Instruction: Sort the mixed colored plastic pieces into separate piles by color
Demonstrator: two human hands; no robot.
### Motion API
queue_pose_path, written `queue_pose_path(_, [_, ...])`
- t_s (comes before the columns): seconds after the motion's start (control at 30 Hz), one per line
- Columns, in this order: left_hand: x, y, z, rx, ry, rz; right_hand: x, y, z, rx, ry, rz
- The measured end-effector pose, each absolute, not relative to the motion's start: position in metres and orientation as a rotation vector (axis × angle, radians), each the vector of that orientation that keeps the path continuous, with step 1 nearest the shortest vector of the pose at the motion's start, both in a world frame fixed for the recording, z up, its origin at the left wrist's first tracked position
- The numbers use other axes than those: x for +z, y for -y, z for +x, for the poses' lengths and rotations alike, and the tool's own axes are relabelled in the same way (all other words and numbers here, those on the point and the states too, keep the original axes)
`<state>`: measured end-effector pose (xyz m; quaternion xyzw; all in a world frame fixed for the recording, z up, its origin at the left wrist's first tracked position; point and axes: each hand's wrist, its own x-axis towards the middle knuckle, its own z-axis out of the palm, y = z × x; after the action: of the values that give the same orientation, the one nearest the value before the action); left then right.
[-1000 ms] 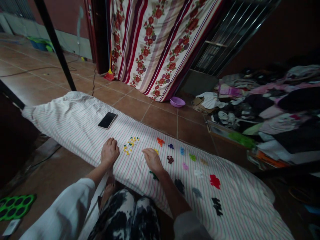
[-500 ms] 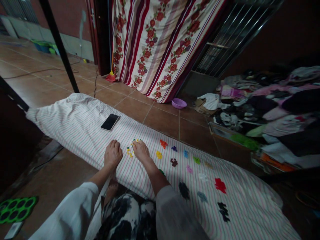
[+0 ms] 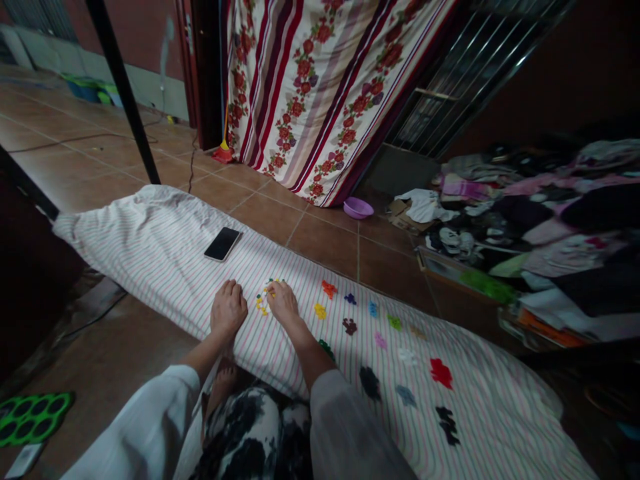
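On the striped cloth (image 3: 175, 273), small yellow, green and white pieces form a ring (image 3: 261, 305), partly covered by my right hand (image 3: 283, 303). That hand's fingers are pinched together at the ring's right side, and whatever is between them is too small to make out. To the left of the ring, my left hand (image 3: 229, 308) rests on the cloth with its fingers curled in, and nothing shows in it. Right of my right hand lie small piles of pieces: yellow (image 3: 320, 311), orange (image 3: 329, 289), brown (image 3: 349, 326) and dark green (image 3: 327, 349).
A phone (image 3: 223, 244) lies beyond my left hand. More colour piles, including red (image 3: 441, 373) and black (image 3: 447, 425), spread to the right. A purple basin (image 3: 358, 208) sits on the tiled floor by a hanging floral curtain (image 3: 320, 87). Clothes (image 3: 550, 220) are heaped at right.
The view has shifted very slightly. Both hands stay in nearly the same places, my right hand still pinching at the ring.
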<state>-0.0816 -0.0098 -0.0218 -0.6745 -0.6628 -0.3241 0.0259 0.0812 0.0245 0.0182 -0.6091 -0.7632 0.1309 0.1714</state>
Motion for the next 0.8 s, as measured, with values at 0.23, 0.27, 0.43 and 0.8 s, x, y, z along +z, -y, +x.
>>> queue_pose_path(0.23, [-0.023, 0.009, -0.082, -0.954, 2.004, -2.054, 0.010, -0.029, 0.083, 0.305, 2.216, -1.588])
queue_pose_path(0.27, [-0.023, 0.009, -0.082, -0.954, 2.003, -2.051, 0.010, -0.029, 0.083, 0.300, 2.221, -1.581])
queue_pose_path(0.43, [-0.022, 0.009, -0.082, -0.970, 2.003, -2.053, 0.009, -0.029, 0.082, 0.304, 2.249, -1.520])
queue_pose_path(0.8, [-0.023, 0.009, -0.082, -0.943, 2.029, -2.058, 0.002, -0.029, 0.079, 0.303, 2.207, -1.497])
